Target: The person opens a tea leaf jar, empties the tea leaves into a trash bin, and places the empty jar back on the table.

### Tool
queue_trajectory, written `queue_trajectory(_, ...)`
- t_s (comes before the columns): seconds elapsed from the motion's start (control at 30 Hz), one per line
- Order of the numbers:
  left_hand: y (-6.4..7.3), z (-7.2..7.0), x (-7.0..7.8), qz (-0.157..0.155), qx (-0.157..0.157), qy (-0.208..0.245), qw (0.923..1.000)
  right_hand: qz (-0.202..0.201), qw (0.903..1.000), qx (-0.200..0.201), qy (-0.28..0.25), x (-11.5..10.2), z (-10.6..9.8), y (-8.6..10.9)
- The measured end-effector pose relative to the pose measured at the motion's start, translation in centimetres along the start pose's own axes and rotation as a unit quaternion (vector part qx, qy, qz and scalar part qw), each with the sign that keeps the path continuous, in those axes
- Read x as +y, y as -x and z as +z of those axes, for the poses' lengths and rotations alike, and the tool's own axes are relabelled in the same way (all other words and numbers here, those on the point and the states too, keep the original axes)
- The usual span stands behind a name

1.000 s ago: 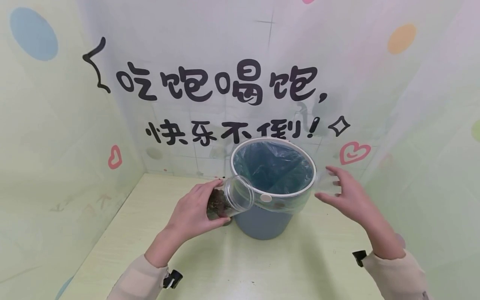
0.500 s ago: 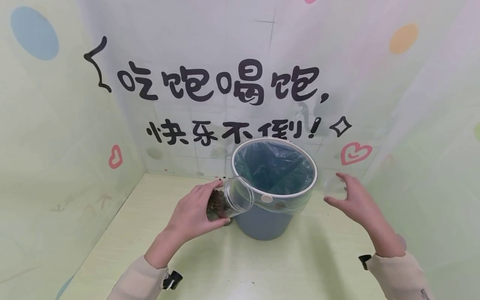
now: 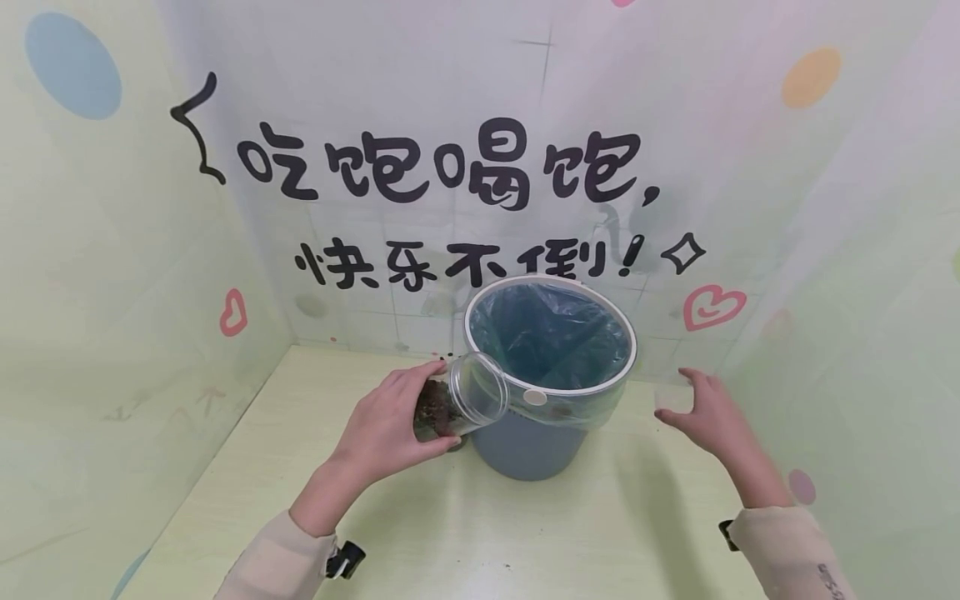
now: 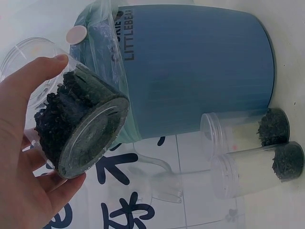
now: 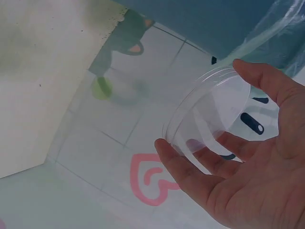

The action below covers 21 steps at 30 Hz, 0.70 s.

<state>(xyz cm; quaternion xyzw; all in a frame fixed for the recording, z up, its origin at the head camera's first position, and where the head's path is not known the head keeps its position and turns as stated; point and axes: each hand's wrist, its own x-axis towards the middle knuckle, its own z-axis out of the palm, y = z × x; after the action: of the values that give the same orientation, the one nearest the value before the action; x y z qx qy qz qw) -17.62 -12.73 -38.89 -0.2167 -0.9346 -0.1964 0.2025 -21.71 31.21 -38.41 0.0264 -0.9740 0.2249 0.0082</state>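
Note:
My left hand (image 3: pixel 382 427) grips a clear plastic jar (image 3: pixel 435 408) with dark crumbly flakes inside. The jar is tilted, its uncovered mouth overlapping the near-left rim of a blue-grey trash bin (image 3: pixel 528 452) in the head view. Seen from the left wrist, the flakes (image 4: pixel 59 114) lie along the jar's lower side and base. To the right of the bin, my right hand (image 3: pixel 716 423) holds a clear round lid (image 5: pixel 214 107) between thumb and fingers.
A green plastic bag (image 3: pixel 551 337) lines the bin under a white ring rim. Beside the bin stand two more clear jars (image 4: pixel 238 131) with dark flakes at the bottom, visible in the left wrist view. Printed fabric walls (image 3: pixel 420 67) enclose the pale tabletop (image 3: pixel 420 542).
The right hand has moved right and down, farther from the bin, carrying the clear lid. My left hand and its tilted jar have stayed almost in place.

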Motion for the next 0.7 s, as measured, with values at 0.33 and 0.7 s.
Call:
queue_trajectory(0.33,0.1,-0.1,0.0,-0.003,-0.002,0.000,1.0000,0.050,0.9987,-0.014,-0.001,3.6,3.6,-0.7)
queue_trajectory(0.7,0.2,-0.2,-0.1,-0.005,-0.005,0.002,1.0000,0.094,0.9944,-0.047,-0.008,6.2,6.7,-0.4)
